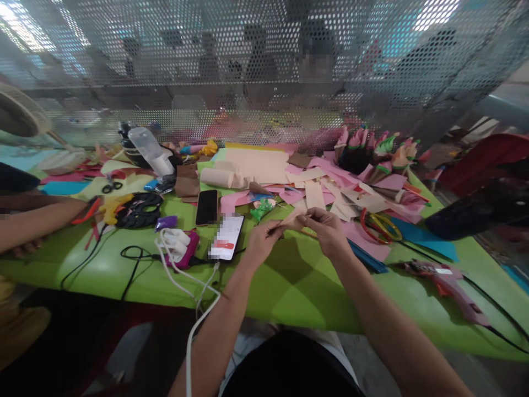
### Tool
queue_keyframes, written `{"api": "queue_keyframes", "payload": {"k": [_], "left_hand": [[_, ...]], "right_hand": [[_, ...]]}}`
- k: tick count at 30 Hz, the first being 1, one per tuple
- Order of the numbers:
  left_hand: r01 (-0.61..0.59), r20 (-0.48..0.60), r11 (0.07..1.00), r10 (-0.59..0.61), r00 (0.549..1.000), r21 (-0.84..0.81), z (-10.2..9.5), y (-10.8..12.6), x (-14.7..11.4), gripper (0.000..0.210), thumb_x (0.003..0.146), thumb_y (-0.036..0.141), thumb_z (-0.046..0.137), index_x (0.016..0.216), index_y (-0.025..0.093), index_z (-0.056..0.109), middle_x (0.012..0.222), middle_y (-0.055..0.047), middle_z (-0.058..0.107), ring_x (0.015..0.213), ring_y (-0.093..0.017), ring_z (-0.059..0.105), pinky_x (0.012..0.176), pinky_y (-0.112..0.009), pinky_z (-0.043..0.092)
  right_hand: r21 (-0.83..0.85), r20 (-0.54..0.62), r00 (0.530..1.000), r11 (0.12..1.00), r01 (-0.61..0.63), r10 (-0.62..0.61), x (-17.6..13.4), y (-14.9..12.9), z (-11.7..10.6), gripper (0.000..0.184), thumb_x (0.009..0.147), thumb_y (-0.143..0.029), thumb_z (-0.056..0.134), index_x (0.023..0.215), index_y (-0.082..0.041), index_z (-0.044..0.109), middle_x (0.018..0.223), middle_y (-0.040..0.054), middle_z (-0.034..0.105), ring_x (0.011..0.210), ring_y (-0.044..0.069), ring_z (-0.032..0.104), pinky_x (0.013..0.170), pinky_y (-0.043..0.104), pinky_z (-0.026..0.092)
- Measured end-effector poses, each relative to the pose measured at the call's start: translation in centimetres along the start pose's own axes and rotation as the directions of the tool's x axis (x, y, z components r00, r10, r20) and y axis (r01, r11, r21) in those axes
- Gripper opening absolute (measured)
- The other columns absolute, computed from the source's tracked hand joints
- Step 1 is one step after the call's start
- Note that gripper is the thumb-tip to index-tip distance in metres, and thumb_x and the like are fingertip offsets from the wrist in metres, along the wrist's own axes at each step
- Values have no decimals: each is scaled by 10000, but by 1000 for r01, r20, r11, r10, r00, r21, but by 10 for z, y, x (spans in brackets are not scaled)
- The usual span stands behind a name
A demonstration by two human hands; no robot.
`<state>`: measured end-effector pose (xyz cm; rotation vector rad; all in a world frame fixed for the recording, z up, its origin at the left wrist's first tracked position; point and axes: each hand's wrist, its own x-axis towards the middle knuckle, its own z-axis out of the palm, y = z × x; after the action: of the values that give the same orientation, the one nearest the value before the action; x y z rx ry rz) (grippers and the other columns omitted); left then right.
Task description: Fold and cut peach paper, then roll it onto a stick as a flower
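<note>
Between my two hands, just above the green table (285, 298), is a small pale peach piece of foam sheet or paper (294, 219); its exact material is unclear. My left hand (264, 238) pinches its left end with thumb and fingers together. At its right end, my right hand (326, 229) grips it the same way. Right behind my left hand lies a small green-and-pink crafted piece (263, 208). Pale cut strips (315, 196) and pink scraps (233, 202) are spread behind the hands. A lit phone (227, 238) lies left of my left hand.
To the right are a pink glue gun (448, 284) with its cord and yellow-and-red-handled scissors (380, 227). A magenta power socket (182, 251) with white plugs and a dark phone (207, 207) lie left. Another person's arm (45, 220) rests at far left. A perforated metal screen (256, 71) stands behind.
</note>
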<state>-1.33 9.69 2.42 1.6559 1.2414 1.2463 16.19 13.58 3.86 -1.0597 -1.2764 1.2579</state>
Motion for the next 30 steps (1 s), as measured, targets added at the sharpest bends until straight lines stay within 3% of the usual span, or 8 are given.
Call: {"api": "queue_keyframes", "payload": {"k": [8,16,23,30], "left_hand": [[-24,3,999,24,1000,38,-1,-4,3,233,896,344,593,804,180,730,708,-25,652,692,-171,585,664,-280,447],[7,5,1000,-8,1000,9,-1,-1,3,248,893,369,594,791,182,720,694,-11,644,656,-161,562,633,-274,429],[-22,0,997,22,1000,71,-2,-3,4,213,887,316,606,771,182,724,700,-20,658,690,-169,589,678,-281,441],[28,2,998,-28,1000,53,-1,-4,3,259,895,346,597,746,156,692,687,-9,636,664,-147,559,627,-254,411]], "right_hand": [[-50,-22,999,998,24,-25,1,2,-3,374,648,-543,775,620,-212,603,581,-19,532,575,135,465,551,272,367],[82,35,999,996,-22,19,-1,-3,-2,291,633,-462,819,722,-212,699,703,7,675,673,162,592,662,296,462],[32,-23,1000,999,6,-5,1,0,-3,336,625,-498,819,625,-207,650,596,-12,578,583,135,499,560,270,397],[63,9,1000,998,3,-3,2,-1,-3,299,625,-471,815,706,-205,708,677,5,660,656,152,568,625,277,445]]}}
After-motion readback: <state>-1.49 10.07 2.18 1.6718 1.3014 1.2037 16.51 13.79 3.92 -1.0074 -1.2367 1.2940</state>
